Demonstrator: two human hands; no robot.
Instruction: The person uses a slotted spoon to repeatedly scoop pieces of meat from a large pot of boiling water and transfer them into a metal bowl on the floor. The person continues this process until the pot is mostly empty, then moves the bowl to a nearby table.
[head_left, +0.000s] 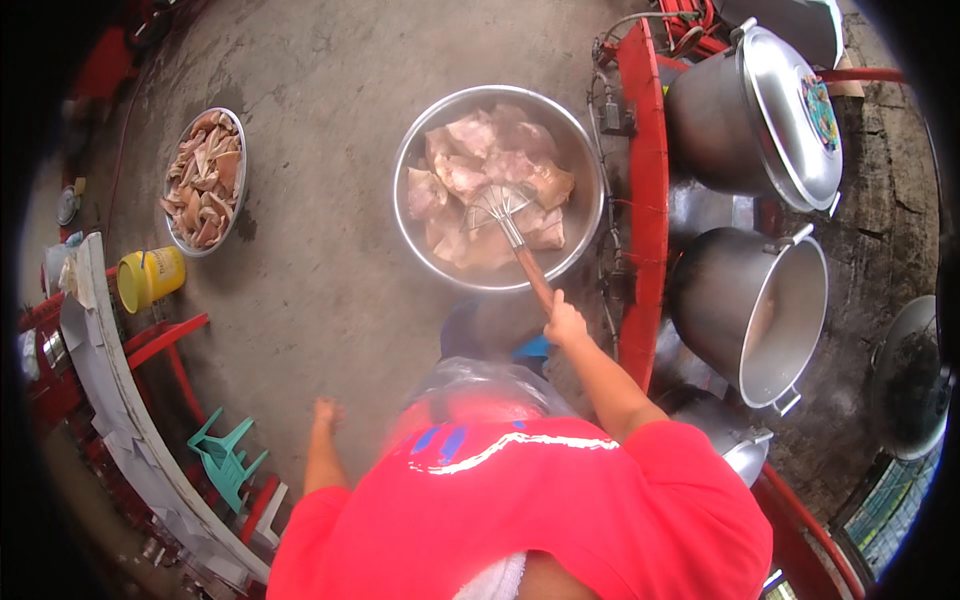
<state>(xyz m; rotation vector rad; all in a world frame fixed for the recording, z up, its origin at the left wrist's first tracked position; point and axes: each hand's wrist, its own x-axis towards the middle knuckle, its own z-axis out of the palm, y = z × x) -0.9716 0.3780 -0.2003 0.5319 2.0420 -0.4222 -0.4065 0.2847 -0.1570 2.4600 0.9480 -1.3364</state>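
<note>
My right hand (565, 321) grips the wooden handle (533, 274) of a wire skimmer (504, 206). Its fanned wire head rests over large pale pieces of meat (469, 172) heaped in a wide metal basin (403, 240). Steam blurs part of the basin and the pieces near its front. Out to my left side hangs my left hand (328, 412), holding nothing that I can see, its fingers loosely spread and somewhat blurred.
Right of the basin runs a red metal frame (646, 217) beside a lidded pot (712, 127) and an uncovered pot (712, 300). On the left are a second basin (241, 187) of meat strips, a yellow bucket (154, 277), a long table (127, 360) and a green plastic chair (225, 457).
</note>
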